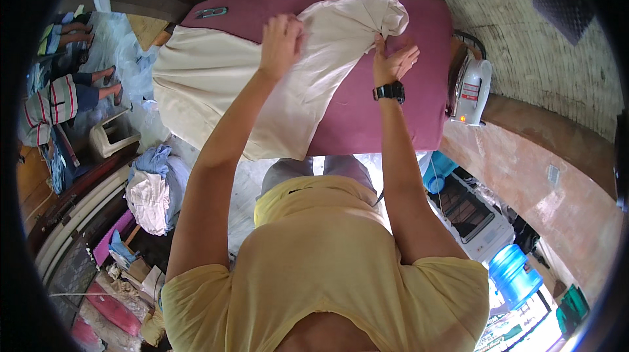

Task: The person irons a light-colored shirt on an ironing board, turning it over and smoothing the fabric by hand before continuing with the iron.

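A cream cloth garment (282, 99) lies across a maroon padded ironing board (393, 116). Its right end is twisted and bunched near the far edge, while its left part spreads over the board's left and near sides. My left hand (282, 45) is over the garment's far edge, smeared by motion, its fingers curled and partly hidden. At the bunched end, my right hand (394, 63) has its thumb up against the cloth and its fingers stretched out to the right, apart from the thumb. A dark watch is on the right wrist.
Green-handled thread snips (211, 12) lie at the board's far left. A white iron (470, 93) with a lit orange light stands beyond the right edge. Piled clothes (154, 188) and a beige stool (113, 136) are on the left, a blue water jug (514, 276) at lower right. Other people's legs show far left.
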Available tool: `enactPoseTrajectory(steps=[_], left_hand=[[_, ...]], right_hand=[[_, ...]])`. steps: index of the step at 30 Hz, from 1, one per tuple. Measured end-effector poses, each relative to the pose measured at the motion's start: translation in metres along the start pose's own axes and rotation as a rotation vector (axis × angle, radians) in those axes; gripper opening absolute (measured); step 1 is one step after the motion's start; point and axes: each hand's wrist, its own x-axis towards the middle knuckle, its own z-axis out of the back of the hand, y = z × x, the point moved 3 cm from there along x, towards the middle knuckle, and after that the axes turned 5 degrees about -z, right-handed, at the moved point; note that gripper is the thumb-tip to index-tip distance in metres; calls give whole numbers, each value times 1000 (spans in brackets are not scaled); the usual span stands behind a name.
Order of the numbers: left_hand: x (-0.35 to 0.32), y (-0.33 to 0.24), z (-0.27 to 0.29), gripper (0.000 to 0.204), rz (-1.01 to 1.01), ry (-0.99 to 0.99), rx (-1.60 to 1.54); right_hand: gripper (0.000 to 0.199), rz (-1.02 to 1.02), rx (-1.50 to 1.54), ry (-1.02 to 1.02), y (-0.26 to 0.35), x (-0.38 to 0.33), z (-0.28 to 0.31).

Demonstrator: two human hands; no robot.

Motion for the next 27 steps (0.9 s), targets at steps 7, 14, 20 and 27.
enactPoseTrajectory(steps=[7,14,20,27], left_hand=[[-22,-58,-27,38,-259,281,-57],[-27,-70,-41,44,-306,426,-105],[-23,-80,-43,57,-350,480,-40],[-21,-80,-46,52,-299,497,-76]], right_hand=[[27,110,-76,94,11,-46,7],[35,455,-415,171,-15,-28,31],[75,-48,-950,-259,-146,99,158],[73,-230,-279,168,-192,152,180]])
